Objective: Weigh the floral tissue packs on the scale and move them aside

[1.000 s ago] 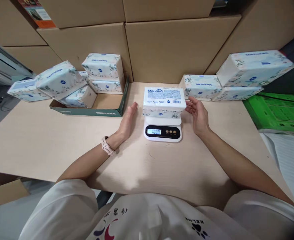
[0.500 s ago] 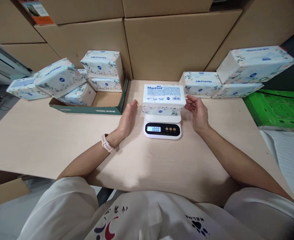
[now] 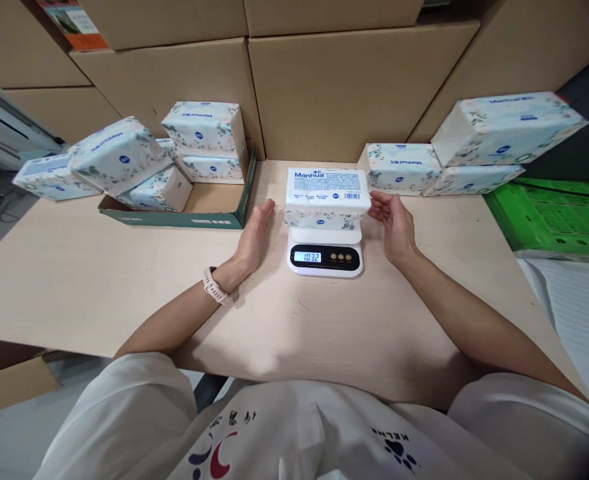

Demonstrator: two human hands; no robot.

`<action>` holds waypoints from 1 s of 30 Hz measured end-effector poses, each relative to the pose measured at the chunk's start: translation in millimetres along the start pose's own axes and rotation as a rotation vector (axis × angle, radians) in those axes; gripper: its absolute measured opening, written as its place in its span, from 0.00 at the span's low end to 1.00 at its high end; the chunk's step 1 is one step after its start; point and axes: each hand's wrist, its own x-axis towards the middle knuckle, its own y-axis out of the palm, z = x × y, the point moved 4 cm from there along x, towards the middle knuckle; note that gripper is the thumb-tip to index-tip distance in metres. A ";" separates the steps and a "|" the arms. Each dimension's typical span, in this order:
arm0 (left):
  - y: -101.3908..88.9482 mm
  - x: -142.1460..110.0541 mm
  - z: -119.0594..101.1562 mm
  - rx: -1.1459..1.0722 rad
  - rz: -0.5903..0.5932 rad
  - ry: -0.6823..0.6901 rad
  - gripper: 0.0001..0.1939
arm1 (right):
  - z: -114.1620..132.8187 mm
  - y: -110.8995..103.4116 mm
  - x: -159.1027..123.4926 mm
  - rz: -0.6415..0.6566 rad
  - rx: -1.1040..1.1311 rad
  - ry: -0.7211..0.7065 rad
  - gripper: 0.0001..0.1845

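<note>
A white and pale blue tissue pack [image 3: 326, 199] lies flat on a small white digital scale [image 3: 325, 270]. The lit display reads about 103.2, with three round buttons beside it. My left hand [image 3: 255, 237] rests on its edge on the table, left of the scale, fingers stretched out and holding nothing. On the other side, my right hand [image 3: 395, 225] is held close to the pack's right end, its fingers apart and slightly bent. Whether those fingertips touch the pack I cannot tell.
At the left, a shallow green-edged carton tray [image 3: 174, 219] holds several tissue packs [image 3: 201, 127], some piled askew. More packs [image 3: 507, 130] are stacked at the back right. Large cardboard boxes [image 3: 344, 93] wall off the table's rear. A green plastic crate [image 3: 549, 217] stands beyond the right edge.
The scale's reading has gone from about 100.0 to 103.2. Both hands and the pack are practically where they were.
</note>
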 end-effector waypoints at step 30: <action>-1.0 0.4 0.2 0.005 0.009 0.000 0.47 | 3.6 1.0 -1.5 0.015 -0.030 -0.005 0.44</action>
